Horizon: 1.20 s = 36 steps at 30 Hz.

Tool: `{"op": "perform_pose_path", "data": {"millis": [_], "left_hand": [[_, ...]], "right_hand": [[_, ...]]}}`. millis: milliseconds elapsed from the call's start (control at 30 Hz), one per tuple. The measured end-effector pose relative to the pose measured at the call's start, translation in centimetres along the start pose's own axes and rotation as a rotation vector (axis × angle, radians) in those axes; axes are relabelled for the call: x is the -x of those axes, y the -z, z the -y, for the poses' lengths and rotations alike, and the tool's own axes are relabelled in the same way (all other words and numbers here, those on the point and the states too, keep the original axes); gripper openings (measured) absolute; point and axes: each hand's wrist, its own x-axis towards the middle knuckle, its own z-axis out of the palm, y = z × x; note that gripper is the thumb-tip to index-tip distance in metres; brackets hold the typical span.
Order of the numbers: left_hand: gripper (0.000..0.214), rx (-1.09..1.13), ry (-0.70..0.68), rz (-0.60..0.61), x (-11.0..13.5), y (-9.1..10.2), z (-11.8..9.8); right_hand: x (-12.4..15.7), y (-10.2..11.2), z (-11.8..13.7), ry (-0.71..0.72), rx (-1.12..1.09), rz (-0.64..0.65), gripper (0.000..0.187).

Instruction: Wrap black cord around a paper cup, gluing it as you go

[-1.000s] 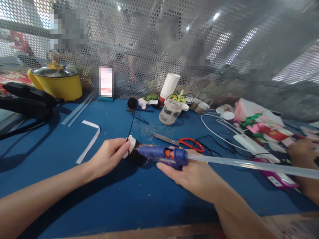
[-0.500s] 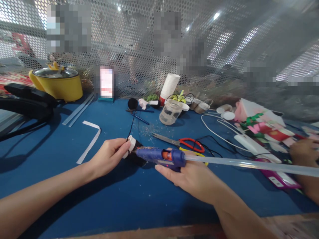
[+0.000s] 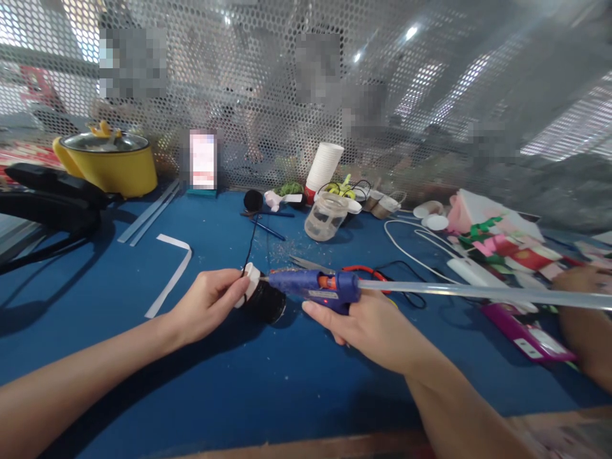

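My left hand (image 3: pixel 217 296) is closed on the white end of a small paper cup (image 3: pixel 249 280), which lies tilted. Black yarn is wound round the cup's other part (image 3: pixel 268 304), and a loose black strand (image 3: pixel 252 237) runs up from my fingers toward a black yarn ball (image 3: pixel 253 201). My right hand (image 3: pixel 368 325) grips a blue glue gun (image 3: pixel 313 285) with a red light lit. Its nozzle points left and reaches the cup's white part beside the wound yarn. A long clear glue stick (image 3: pixel 459 292) sticks out of the gun's back.
Scissors with red and yellow handles (image 3: pixel 366 272) lie behind the glue gun. Further back are a clear plastic jar (image 3: pixel 326 217), stacked paper cups (image 3: pixel 325 169), a yellow pot (image 3: pixel 115 166) and a phone (image 3: pixel 203 159). At right are a purple power strip (image 3: pixel 523 335) and another person's arm (image 3: pixel 583 319).
The glue gun has lifted slightly, and its nozzle has swung up onto the cup's white part. More of the black-wound yarn now shows below it. My left hand keeps its hold.
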Motion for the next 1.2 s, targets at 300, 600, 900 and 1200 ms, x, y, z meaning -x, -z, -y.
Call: {"op": "perform_pose_path", "data": {"millis": [300, 600, 900, 1200], "left_hand": [[0.032, -0.024, -0.025, 0.005, -0.03, 0.09, -0.14], [0.032, -0.018, -0.031, 0.001, 0.00, 0.06, 0.11], [0.032, 0.021, 0.023, 0.013, 0.10, -0.04, 0.20], [0.032, 0.019, -0.007, 0.003, 0.01, -0.09, -0.04]], "right_hand": [[-0.49, 0.22, 0.09, -0.019, -0.040, -0.005, 0.032], [-0.22, 0.16, -0.14, 0.010, -0.032, 0.001, 0.029], [0.27, -0.39, -0.31, 0.061, 0.122, -0.063, 0.023], [-0.07, -0.33, -0.58, 0.094, 0.167, -0.073, 0.039]]}}
